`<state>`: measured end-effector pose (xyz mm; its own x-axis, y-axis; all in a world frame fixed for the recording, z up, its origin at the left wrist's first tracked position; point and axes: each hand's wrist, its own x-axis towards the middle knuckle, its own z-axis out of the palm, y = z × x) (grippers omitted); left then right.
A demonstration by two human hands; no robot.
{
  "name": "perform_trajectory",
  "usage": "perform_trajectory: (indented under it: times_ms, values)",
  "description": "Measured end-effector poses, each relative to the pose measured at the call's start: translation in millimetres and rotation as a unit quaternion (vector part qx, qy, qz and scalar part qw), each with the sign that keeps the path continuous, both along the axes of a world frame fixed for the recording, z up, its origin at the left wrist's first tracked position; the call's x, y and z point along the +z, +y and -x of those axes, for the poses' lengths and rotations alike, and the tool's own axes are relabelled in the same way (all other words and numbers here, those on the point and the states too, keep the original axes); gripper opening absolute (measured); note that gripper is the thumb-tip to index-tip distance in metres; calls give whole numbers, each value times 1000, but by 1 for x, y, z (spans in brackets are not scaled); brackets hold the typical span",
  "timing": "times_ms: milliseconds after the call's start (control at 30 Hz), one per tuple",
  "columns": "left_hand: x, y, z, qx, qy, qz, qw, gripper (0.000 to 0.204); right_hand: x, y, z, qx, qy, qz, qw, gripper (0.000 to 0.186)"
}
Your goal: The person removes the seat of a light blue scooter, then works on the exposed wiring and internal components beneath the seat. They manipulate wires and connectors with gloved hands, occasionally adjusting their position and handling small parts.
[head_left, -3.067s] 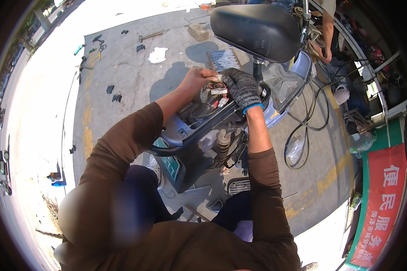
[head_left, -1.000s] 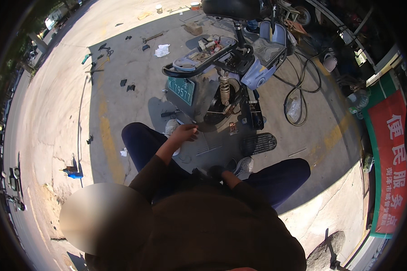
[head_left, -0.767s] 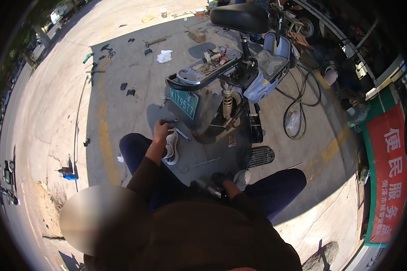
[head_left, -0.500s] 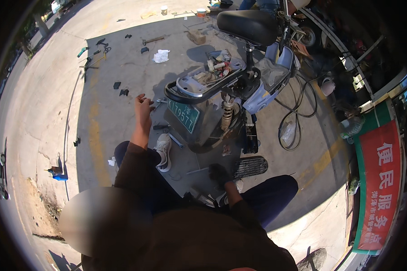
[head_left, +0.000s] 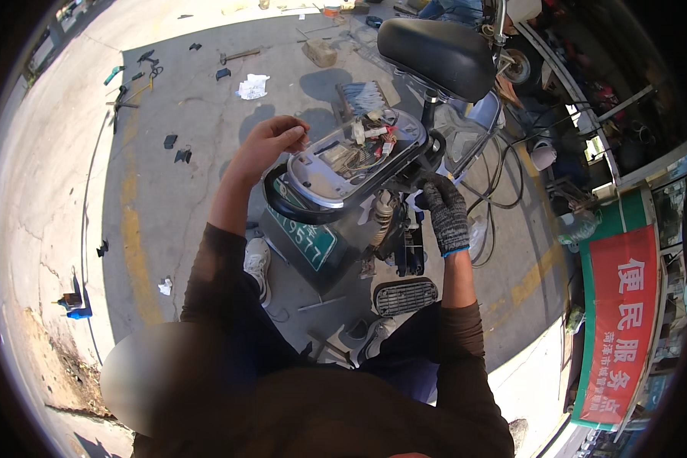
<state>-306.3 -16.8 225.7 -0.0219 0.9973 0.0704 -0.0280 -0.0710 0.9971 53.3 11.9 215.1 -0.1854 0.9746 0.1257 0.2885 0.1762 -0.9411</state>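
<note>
An electric scooter stands before me, its black seat (head_left: pixel 435 57) at the far end. The rear compartment's grey-lilac rim (head_left: pixel 313 179) surrounds loose wires and connectors (head_left: pixel 370 137). My left hand (head_left: pixel 275 141), bare, hovers over the compartment's left edge, thumb and fingers drawn together; whatever they pinch is too small to make out. My right hand (head_left: pixel 444 214), in a grey knitted glove, is closed beside the frame, right of the coil shock absorber (head_left: pixel 382 217). What its fingers grip is hidden. A green number plate (head_left: pixel 309 237) hangs below the rear black grab bar (head_left: pixel 298 212).
A black slotted footboard (head_left: pixel 404 296) lies near my right knee. Hand tools (head_left: pixel 122 95), a white paper (head_left: pixel 253 86) and small black parts (head_left: pixel 183 156) are scattered leftward. A black cable (head_left: pixel 496 183) coils at right, before a red-and-green banner (head_left: pixel 622 320). A hammer-like tool (head_left: pixel 330 347) lies between my feet.
My left hand has moved up and right, over the rear compartment. My gloved right hand has risen from near the ground to the scooter's frame. The view has shifted slightly.
</note>
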Motion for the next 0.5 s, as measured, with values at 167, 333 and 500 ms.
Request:
perform_trajectory:
  times_ms: [167, 333, 500]
  values:
    - [2, 15, 7, 7, -3, 15, 1000, 26, 19, 50, 45, 29, -110, -204, 972, 23]
    - [-1, 25, 9, 20, -15, 26, 999, 25, 30, 72, 97, 44, -265, -290, 918, 44]
    - [-6, 29, 9, 32, -15, 32, 999, 26, 41, 68, 136, 97, -320, -325, 885, 68]
